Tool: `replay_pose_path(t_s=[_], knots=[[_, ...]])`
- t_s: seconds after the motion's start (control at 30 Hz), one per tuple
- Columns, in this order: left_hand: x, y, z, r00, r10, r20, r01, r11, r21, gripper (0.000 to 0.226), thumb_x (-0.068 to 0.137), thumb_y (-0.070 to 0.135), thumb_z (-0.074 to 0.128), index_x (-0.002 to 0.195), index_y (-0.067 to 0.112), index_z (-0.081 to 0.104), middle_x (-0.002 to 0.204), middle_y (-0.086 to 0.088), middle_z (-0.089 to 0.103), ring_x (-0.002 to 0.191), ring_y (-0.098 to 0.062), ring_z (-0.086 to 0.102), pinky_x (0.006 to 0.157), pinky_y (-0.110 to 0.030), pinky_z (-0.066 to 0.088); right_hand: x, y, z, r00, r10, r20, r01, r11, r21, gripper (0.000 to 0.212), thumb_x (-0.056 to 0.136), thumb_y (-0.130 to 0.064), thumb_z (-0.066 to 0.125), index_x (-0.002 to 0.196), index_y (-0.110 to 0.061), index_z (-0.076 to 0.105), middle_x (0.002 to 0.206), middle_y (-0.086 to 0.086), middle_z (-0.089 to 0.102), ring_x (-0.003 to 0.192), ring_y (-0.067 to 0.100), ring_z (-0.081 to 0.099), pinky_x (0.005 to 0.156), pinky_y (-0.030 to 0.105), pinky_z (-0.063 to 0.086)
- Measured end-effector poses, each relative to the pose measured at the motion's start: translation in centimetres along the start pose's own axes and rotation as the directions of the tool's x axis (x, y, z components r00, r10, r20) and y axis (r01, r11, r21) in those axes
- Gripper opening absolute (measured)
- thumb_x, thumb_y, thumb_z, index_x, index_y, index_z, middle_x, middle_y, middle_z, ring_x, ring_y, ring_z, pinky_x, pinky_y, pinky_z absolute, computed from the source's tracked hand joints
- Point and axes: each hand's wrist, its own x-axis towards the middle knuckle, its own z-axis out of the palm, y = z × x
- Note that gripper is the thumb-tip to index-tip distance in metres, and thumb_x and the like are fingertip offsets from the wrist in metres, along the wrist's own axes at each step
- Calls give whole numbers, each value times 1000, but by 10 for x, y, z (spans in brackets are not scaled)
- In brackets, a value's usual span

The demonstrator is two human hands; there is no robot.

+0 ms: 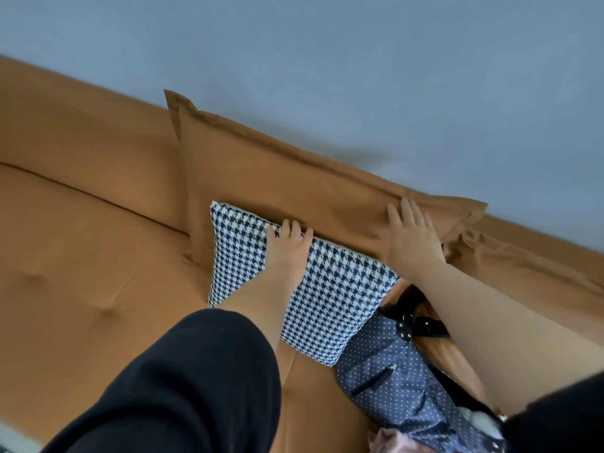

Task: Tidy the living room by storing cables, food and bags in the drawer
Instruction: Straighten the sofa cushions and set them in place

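The person leans over an orange-brown sofa [81,273] that runs slantwise across the view, with a pale blue-grey wall [327,60] behind it. A large cushion [294,178] in the same orange-brown cloth stands against the sofa's back, and a smaller houndstooth cushion [333,295], black and white, leans against its near face.

The left hand [287,250] holds the houndstooth cushion at its far edge: the fingers [295,228] are curled over that edge and the palm lies on the patterned front. The right hand [413,240] lies flat on the large cushion near its right end, fingers straight and slightly spread, holding nothing. Both forearms are bare; 2 black sleeves show at the near edge, the left sleeve [183,387] filling much of the lower middle and the right sleeve [562,416] in the near right corner.

The bag [392,380], blue-grey with small white dots, lies on the sofa seat at the near right, below the right forearm. The houndstooth cushion's near right corner overlaps its far left part. A short dark zip crosses its front, and a black strap [428,325] with a metal ring sits at its far end. Neither hand touches the bag. Something pink [389,439] shows at the bag's near end; what it is cannot be told.
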Motion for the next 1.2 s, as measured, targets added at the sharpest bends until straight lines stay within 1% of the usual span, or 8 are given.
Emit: replay_pose_path(t_s=[0.1, 0.2, 0.27, 0.43, 0.6, 0.83, 1.03, 1.2], knots=[[-17, 0, -12, 997, 55, -48, -55, 998, -11, 83, 89, 10, 56, 152, 16, 2, 158, -14, 4, 147, -30, 1, 117, -53, 8, -14, -10, 1, 999, -44, 17, 42, 994, 98, 77, 91, -23, 48, 150, -13, 0, 158, 14, -5, 146, 27, -5, 118, 41, 5], [-40, 5, -25, 999, 20, -34, -22, 998, -59, 84, 88, 8, 56, 152, 16, 2, 159, -13, 5, 147, -30, 0, 117, -52, 6, -31, -25, -5, 994, -102, 33, 97, 986, 139, 76, 91, -18, 46, 150, -14, -1, 158, 12, -3, 146, 25, -1, 118, 40, 5], [-52, 9, -32, 1000, 11, -25, -13, 997, -79, 86, 87, 7, 56, 152, 15, 0, 159, -13, 2, 147, -30, -1, 118, -52, 5, -42, -34, -9, 991, -120, 55, 111, 983, 144, 76, 92, -20, 47, 150, -14, -2, 158, 12, -4, 146, 26, 1, 118, 41, 6], [-102, 6, -38, 998, 26, -54, -29, 997, -73, 88, 87, 8, 56, 152, 18, -3, 160, -12, -3, 147, -29, -5, 118, -52, 5, -95, -56, -18, 985, -126, 117, 106, 981, 163, 80, 93, -43, 45, 150, -13, -2, 158, 11, -2, 146, 26, 1, 118, 48, 6], [-161, -8, -35, 999, -39, -33, 35, 992, -125, 87, 89, 6, 50, 152, 19, -8, 160, -12, -7, 146, -31, -9, 117, -54, 3, -145, -88, -29, 986, -97, 137, 80, 989, 128, 82, 92, -47, 41, 150, -13, -5, 158, 11, -5, 146, 26, -4, 117, 52, 2], [-220, -35, -27, 996, -2, -88, -9, 992, -128, 86, 89, 9, 52, 152, 19, -6, 160, -12, -6, 146, -32, -7, 115, -55, 5, -208, -133, -49, 997, 57, 59, -65, 988, 139, 82, 92, -45, 43, 150, -13, -4, 158, 11, -5, 146, 25, -4, 115, 52, 3], [-266, -33, -22, 959, 227, -168, -240, 969, -65, 70, 96, 17, 42, 152, 19, 0, 160, -12, -2, 146, -31, -6, 115, -57, 3, -288, -152, -47, 963, 261, 74, -271, 940, 209, 82, 90, -43, 48, 150, -13, 0, 158, 10, 0, 146, 25, 0, 115, 53, 4], [-309, 4, -4, 906, 405, -122, -408, 913, 4, 61, 101, 28, 33, 152, 21, 1, 160, -11, -2, 147, -31, -4, 115, -56, 3, -362, -159, -24, 891, 415, 183, -450, 863, 230, 84, 90, -44, 50, 150, -13, 1, 158, 11, 0, 146, 25, 2, 115, 54, 2]])
